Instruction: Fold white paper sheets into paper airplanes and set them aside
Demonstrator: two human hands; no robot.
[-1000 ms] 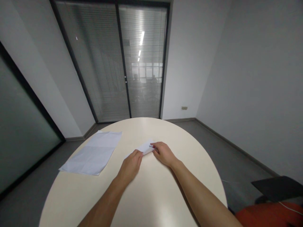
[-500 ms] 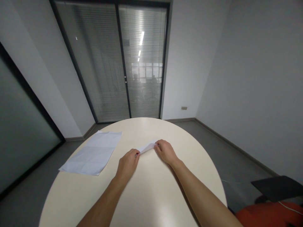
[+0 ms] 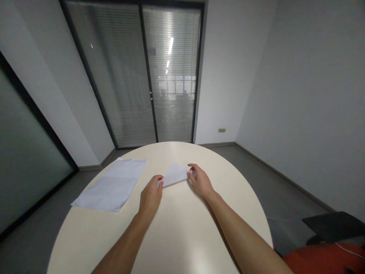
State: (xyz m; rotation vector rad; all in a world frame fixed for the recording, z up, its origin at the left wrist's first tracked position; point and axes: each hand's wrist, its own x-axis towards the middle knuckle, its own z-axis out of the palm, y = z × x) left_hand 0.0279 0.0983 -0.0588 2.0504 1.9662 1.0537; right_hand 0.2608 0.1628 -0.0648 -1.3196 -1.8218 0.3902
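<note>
A small piece of white paper (image 3: 174, 174), folded to a roughly triangular shape, lies on the round cream table (image 3: 182, 224). Its long straight edge faces me and its point is directed away. At the left corner is my left hand (image 3: 151, 194), thumb and index finger apart on either side of the paper. My right hand (image 3: 200, 180) rests around the right corner with its fingers loosely parted and the thumb near the edge. Both hands look loosened rather than pinching. The paper's two end corners are partly hidden by the fingers.
A larger creased white paper sheet (image 3: 111, 186) lies at the table's left, reaching its rim. Beyond the table stand a glass partition with blinds (image 3: 128, 83) and a white wall. A red chair (image 3: 316, 260) and a black panel (image 3: 336, 226) are at lower right.
The folded paper was pinched between both hands and tilted up edgewise; now it lies flatter, showing its triangular face. Both hands have loosened their fingers, and the left has shifted slightly left.
</note>
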